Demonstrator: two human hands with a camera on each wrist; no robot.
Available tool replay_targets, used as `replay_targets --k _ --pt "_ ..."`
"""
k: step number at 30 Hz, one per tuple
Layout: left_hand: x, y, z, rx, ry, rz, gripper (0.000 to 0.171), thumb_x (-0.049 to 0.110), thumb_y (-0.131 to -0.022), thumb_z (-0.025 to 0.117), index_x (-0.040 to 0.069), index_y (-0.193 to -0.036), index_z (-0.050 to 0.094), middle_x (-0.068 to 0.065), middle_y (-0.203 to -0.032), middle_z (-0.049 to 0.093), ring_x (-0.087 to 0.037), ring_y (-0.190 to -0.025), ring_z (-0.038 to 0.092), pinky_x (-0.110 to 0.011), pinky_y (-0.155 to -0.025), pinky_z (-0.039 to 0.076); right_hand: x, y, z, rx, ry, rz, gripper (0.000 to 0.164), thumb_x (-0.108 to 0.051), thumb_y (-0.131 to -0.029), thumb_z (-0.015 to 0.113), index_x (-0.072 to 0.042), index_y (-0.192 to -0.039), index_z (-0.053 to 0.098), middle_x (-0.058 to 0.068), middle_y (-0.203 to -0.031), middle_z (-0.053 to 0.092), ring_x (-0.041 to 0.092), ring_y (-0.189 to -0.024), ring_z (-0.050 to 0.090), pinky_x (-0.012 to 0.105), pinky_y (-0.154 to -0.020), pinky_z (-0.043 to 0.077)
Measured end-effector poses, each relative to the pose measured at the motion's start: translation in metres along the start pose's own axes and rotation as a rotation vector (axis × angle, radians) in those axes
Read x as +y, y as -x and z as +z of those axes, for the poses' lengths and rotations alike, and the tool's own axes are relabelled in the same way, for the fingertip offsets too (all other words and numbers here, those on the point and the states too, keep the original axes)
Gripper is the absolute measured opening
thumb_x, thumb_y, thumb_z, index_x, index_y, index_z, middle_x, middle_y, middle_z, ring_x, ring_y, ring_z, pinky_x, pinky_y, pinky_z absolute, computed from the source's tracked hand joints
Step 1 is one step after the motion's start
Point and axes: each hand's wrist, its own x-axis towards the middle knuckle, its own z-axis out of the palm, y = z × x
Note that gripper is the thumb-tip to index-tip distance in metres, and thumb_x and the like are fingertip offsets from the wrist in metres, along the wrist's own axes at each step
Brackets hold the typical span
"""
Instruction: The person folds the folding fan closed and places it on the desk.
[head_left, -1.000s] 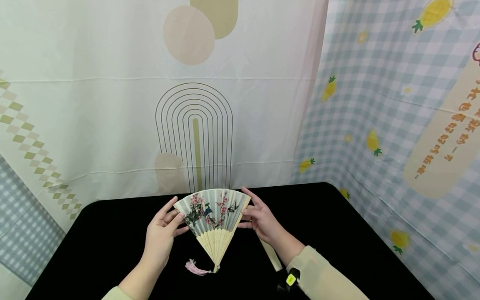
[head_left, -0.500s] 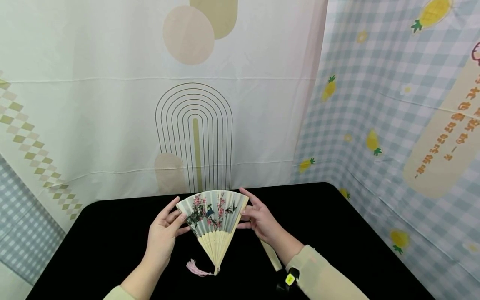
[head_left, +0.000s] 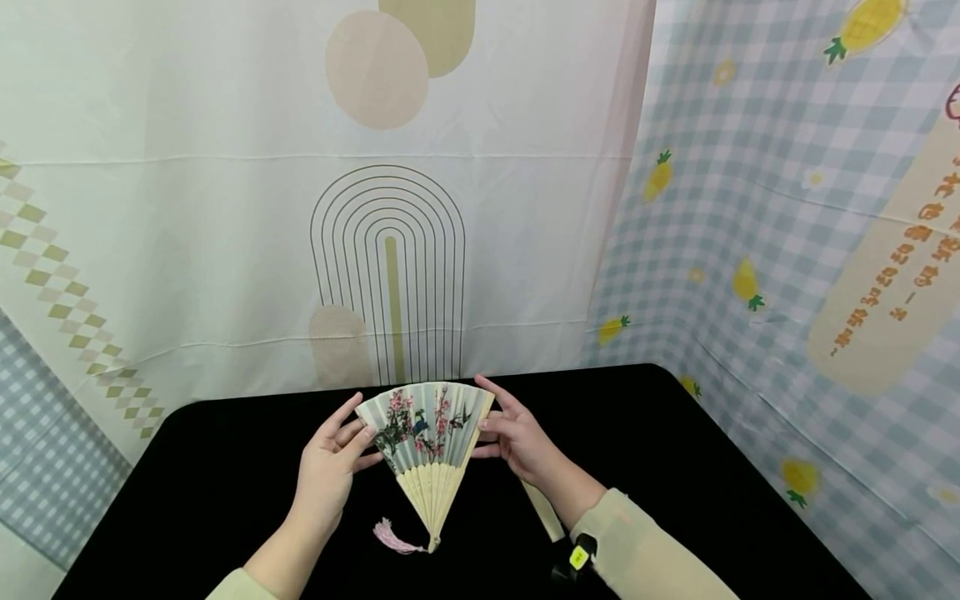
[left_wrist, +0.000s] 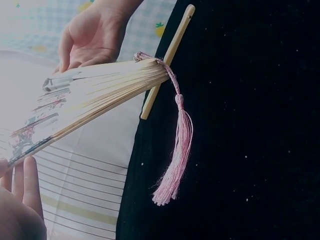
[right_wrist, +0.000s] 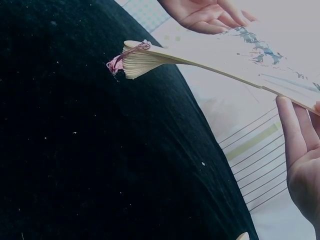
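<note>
A folding fan point(head_left: 424, 433), part spread, is held between my two hands over the black table. Its leaf is painted with pink blossoms and dark birds, its ribs are pale wood, and a pink tassel point(head_left: 393, 536) hangs from the pivot. My left hand point(head_left: 324, 475) pinches the fan's left outer edge near the top. On the opposite edge my right hand point(head_left: 528, 446) has its thumb in front and fingers behind, index finger raised. In the left wrist view the bunched ribs point(left_wrist: 115, 87) and the dangling tassel point(left_wrist: 176, 160) show clearly.
A pale wooden strip point(head_left: 542, 510) lies on the black tabletop point(head_left: 202, 492), partly covered by my right forearm. A white printed curtain point(head_left: 187, 250) stands behind the table, with a blue checked one point(head_left: 705, 217) on the right.
My hands have moved slightly closer together, and the fan's spread has narrowed a little. Its top edge sits slightly lower in the head view.
</note>
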Motion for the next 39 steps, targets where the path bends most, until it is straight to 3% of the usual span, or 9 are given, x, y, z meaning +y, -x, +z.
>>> replay_targets --k 6,12,19,26,35,39 --pt "-0.0026 -0.0017 0.0012 -0.011 -0.015 0.004 0.054 0.005 -0.097 0.064 0.017 -0.147 0.049 0.010 -0.104 0.072 -0.010 -0.091 0.067 -0.032 -0.076 0.061 0.0006 -0.0017 0.0007 -0.010 0.011 0.005 0.076 0.004 -0.095 0.052 -0.021 -0.160 0.022 0.001 -0.088 0.071 0.020 -0.089 0.072 0.038 -0.072 0.062" --pt "-0.0057 -0.0037 0.0021 -0.006 -0.018 0.005 0.052 0.004 -0.097 0.063 0.019 -0.145 0.051 0.006 -0.101 0.071 -0.012 -0.087 0.067 -0.034 -0.075 0.061 0.0019 -0.0038 0.0009 -0.012 0.021 0.005 0.076 0.003 -0.094 0.054 -0.021 -0.160 0.023 0.000 -0.074 0.063 0.019 -0.082 0.070 0.039 -0.071 0.062" --pt "-0.0056 -0.0045 0.0049 -0.020 -0.048 -0.001 0.052 0.007 -0.097 0.064 0.022 -0.145 0.052 -0.002 -0.112 0.071 -0.011 -0.098 0.066 -0.033 -0.076 0.061 0.0035 -0.0050 0.0025 -0.022 0.029 0.012 0.075 0.002 -0.095 0.054 -0.020 -0.159 0.024 -0.002 -0.067 0.054 0.016 -0.072 0.064 0.041 -0.071 0.062" --pt "-0.0064 -0.0061 0.0059 -0.047 -0.075 0.001 0.054 0.007 -0.097 0.064 0.021 -0.148 0.049 -0.015 -0.125 0.066 -0.012 -0.100 0.067 -0.034 -0.076 0.061 0.0052 -0.0065 0.0038 -0.038 0.037 0.020 0.073 0.004 -0.095 0.052 -0.022 -0.158 0.028 0.000 -0.073 0.059 0.021 -0.084 0.072 0.042 -0.071 0.062" --pt "-0.0061 -0.0074 0.0058 -0.091 -0.078 -0.030 0.053 0.005 -0.098 0.063 0.021 -0.146 0.050 -0.021 -0.128 0.062 -0.013 -0.098 0.067 -0.033 -0.076 0.061 0.0053 -0.0058 0.0071 -0.048 0.032 0.022 0.074 0.007 -0.093 0.049 -0.021 -0.158 0.028 0.002 -0.074 0.060 0.022 -0.085 0.072 0.039 -0.068 0.062" --pt "-0.0070 -0.0080 0.0068 -0.114 -0.090 -0.025 0.052 0.005 -0.097 0.064 0.022 -0.145 0.051 -0.020 -0.126 0.063 -0.014 -0.098 0.066 -0.034 -0.076 0.061 0.0072 -0.0057 0.0075 -0.052 0.046 0.023 0.074 0.007 -0.093 0.051 -0.019 -0.158 0.028 0.000 -0.072 0.057 0.017 -0.078 0.069 0.037 -0.067 0.062"
